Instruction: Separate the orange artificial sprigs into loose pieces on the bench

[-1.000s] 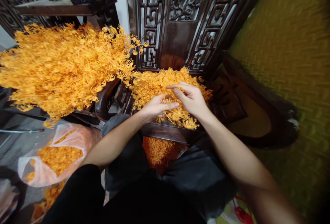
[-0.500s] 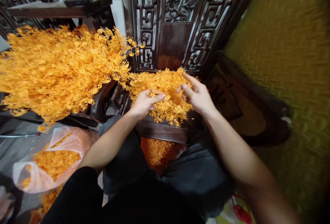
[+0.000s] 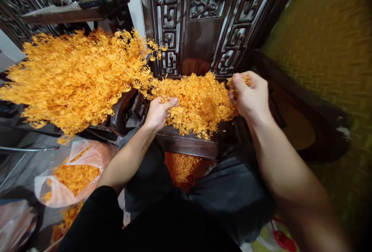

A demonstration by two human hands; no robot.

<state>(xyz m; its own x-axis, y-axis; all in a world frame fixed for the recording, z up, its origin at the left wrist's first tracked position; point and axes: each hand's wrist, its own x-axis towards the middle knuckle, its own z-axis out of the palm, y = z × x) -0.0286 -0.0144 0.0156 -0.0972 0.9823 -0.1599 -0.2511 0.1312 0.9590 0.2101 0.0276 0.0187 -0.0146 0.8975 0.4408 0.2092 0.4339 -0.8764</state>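
In the head view, the right hand (image 3: 253, 94) pinches small orange bits (image 3: 247, 80) by the spindly orange sprigs (image 3: 200, 99) piled on a dark wooden seat (image 3: 188, 144); left hand (image 3: 158, 113) is half-curled there, can't tell if gripping. Filmy white plastic bag (image 3: 59, 196) holds orange pieces (image 3: 78, 176).

top (image 3: 162, 225): black | left sleeve (image 3: 97, 209): black, ending near elbow | trousers (image 3: 232, 196): dark grey | left hand (image 3: 158, 113): bare | right hand (image 3: 251, 94): bare

Matt plastic-looking sprigs (image 3: 197, 99), glossy wooden panel (image 3: 200, 43)
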